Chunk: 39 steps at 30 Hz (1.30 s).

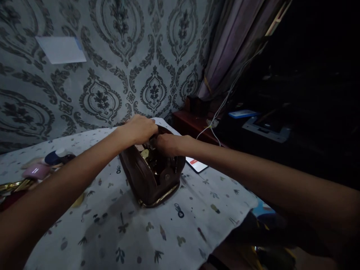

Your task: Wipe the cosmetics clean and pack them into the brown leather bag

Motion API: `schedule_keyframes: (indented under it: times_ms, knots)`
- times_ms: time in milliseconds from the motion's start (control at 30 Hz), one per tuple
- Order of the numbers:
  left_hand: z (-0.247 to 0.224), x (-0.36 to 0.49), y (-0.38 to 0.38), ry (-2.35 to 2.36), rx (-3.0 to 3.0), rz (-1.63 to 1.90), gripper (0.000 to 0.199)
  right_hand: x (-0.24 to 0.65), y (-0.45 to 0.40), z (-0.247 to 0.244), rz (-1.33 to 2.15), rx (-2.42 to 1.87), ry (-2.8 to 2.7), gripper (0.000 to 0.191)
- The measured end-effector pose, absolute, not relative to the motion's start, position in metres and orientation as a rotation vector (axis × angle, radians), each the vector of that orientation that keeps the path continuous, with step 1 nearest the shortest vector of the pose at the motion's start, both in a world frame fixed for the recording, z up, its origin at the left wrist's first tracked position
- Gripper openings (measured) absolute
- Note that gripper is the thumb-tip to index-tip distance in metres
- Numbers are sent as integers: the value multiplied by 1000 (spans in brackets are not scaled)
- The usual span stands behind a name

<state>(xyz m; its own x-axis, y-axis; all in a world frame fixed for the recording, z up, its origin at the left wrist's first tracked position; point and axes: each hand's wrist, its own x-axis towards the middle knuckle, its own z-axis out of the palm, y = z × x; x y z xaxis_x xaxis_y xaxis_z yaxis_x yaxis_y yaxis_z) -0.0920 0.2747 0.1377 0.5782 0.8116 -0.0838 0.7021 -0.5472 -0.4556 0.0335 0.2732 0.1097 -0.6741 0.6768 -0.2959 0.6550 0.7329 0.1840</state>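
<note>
A brown leather-look zip bag stands on the patterned cloth, its top unzipped and gaping. My left hand is closed over the bag's far rim, gripping its edge. Inside the opening is my right hand; its fingers are hidden in the dark interior, so what they touch does not show. A small round yellowish item lies within the bag beside a pinkish piece. The gold zip runs along the near side of the bag, low down.
Cosmetics-like items, among them a pink round container, lie at the left under my left forearm. A lit phone or tablet rests right of the bag. White cables hang by a dark red surface; a patterned wall stands behind.
</note>
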Motion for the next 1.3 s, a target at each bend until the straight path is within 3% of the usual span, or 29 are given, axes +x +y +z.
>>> schedule_keyframes:
  times_ms: [400, 700, 933, 1100, 1300]
  knots:
    - [85, -76, 310, -1190, -2563, 416, 27, 49, 260, 121, 117, 949, 2498, 31]
    - [86, -77, 309, -1303, -2561, 408, 30, 50, 258, 122, 134, 898, 2530, 29]
    - [114, -105, 300, -1510, -2545, 311, 41, 50, 256, 124, 141, 880, 2501, 30]
    - [118, -111, 299, -1604, -2582, 538, 26, 45, 254, 122, 219, 861, 2466, 33]
    - [103, -103, 302, -1658, -2648, 904, 54, 43, 256, 120, 221, 850, 2427, 42]
